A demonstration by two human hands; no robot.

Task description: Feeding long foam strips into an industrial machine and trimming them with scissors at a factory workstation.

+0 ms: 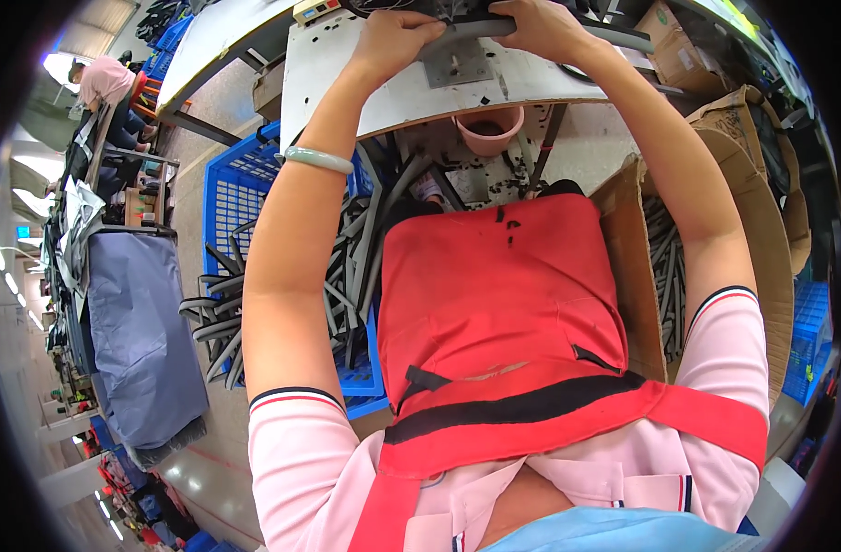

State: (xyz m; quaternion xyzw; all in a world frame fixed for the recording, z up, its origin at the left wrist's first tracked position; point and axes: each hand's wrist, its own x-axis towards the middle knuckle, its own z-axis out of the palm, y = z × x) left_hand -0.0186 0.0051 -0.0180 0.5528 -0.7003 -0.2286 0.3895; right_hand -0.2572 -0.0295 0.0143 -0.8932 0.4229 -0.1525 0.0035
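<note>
At the far edge of my view, both arms reach forward over a white worktable (347, 78). A long grey strip with a black edge (480, 28) runs between my hands, above a metal plate (457, 70) set in the tabletop. My left hand (393, 41) is closed, its fingers pinching the strip's left part. My right hand (542, 29) grips the strip farther right, thumb and fingers bent around it. The strip continues to the right beyond that hand. What stands just past my fingers is cut off by the frame's edge.
A blue plastic crate (220, 175) full of grey and black strips stands left of my red apron (503, 276). On the right is a cardboard box (627, 248) holding more strips. A pink bucket (489, 138) sits under the table. Another person (108, 83) works far left.
</note>
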